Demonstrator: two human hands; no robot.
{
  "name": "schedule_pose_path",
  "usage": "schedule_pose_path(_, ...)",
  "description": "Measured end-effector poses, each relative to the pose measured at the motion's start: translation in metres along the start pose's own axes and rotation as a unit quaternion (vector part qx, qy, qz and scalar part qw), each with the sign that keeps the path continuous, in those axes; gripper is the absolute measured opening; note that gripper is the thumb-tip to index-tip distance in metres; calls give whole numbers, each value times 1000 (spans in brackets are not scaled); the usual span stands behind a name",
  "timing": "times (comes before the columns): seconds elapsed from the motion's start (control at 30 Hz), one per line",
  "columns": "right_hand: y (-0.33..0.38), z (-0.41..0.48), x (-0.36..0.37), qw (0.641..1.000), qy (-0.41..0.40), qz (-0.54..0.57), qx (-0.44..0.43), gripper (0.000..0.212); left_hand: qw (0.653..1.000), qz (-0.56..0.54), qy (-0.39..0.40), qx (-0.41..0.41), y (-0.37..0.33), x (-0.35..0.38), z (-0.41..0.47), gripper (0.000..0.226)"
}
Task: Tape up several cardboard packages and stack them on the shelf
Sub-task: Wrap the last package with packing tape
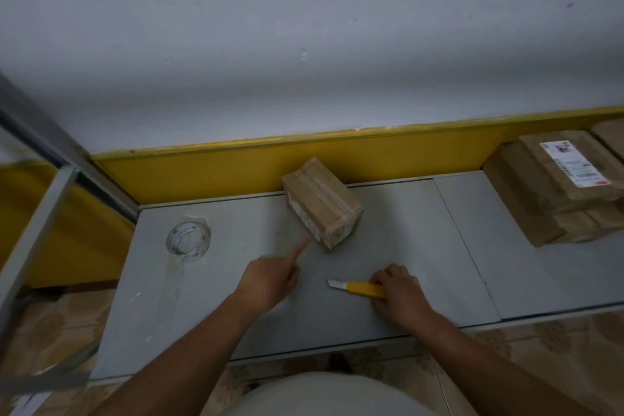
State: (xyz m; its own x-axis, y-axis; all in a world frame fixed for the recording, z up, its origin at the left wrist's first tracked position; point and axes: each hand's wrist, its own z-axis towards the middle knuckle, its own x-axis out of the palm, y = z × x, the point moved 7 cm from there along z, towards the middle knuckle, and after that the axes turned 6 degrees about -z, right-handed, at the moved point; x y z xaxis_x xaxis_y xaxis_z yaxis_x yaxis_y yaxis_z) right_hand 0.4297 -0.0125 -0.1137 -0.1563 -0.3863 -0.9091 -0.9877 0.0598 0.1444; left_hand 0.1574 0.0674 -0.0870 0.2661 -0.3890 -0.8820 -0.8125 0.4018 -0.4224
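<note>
- left hand [270, 284]: index finger straight, tip at taped box [320, 203] corner, other fingers curled, holding nothing
- right hand [396, 294] grips yellow knife [358, 288]
- taped box on grey shelf [388, 246], near back edge

You won't get any legible txt here. Small box [322, 203]: white label strip [305, 220] along its left side face w/ tiny print, too blurred to read. Big package [540, 199] at right: white shipping label [570, 162] on top w/ dark barcode-like lines, a small pic near its far end & a red mark at its near corner; no word or no. readable. Tape roll [188, 241]: faint print inside the core, illegible.
</note>
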Motion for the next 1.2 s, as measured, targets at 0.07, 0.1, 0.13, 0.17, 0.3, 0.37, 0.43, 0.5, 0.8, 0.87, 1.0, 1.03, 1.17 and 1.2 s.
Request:
schedule_pose_path(0.07,0,1,0,1000,8,18,8,35,999,38,6,37,2,11,-7,75)
schedule_pose_path(0.1,-1,2,0,1000,8,23,12,34,997,55,18,52,2,19,-9,72)
schedule_pose_path(0.13,-1,3,-1,1000,5,26,14,34,995,72,33,59,0,26,-12,70)
schedule_pose_path(0.17,-1,4,-1,999,3,31,17,33,993,87,49,69,-3,33,-14,69)
schedule_pose_path(0.3,-5,9,-5,998,0,49,28,36,993,-3,102,57,-6,49,-24,53)
schedule_pose_path(0.37,-6,11,-12,997,-3,62,35,38,992,11,80,96,-10,46,-28,53)
schedule_pose_path(0.43,-7,12,-28,991,-36,120,41,33,986,50,-9,160,-17,35,-33,55)
schedule_pose_path(0.5,-7,16,-55,971,-113,208,24,23,983,54,-93,146,-21,19,-31,47)
schedule_pose_path(0.8,4,78,-139,913,-136,384,19,40,868,-470,-109,-117,-47,-33,39,14)
schedule_pose_path(0.87,13,82,-134,912,-112,394,14,34,847,-505,-106,-126,-50,-33,42,16)
schedule_pose_path(1.0,20,78,-118,898,-128,420,33,25,814,-547,-125,-148,-35,-33,33,18)
schedule_pose_path(1.03,23,76,-114,897,-129,423,33,24,813,-547,-128,-154,-29,-34,30,20)
schedule_pose_path(1.17,37,73,-98,893,-117,433,28,24,799,-558,-145,-172,-10,-36,17,23)
schedule_pose_path(1.2,39,72,-96,893,-118,434,28,24,797,-558,-150,-177,-8,-37,15,24)
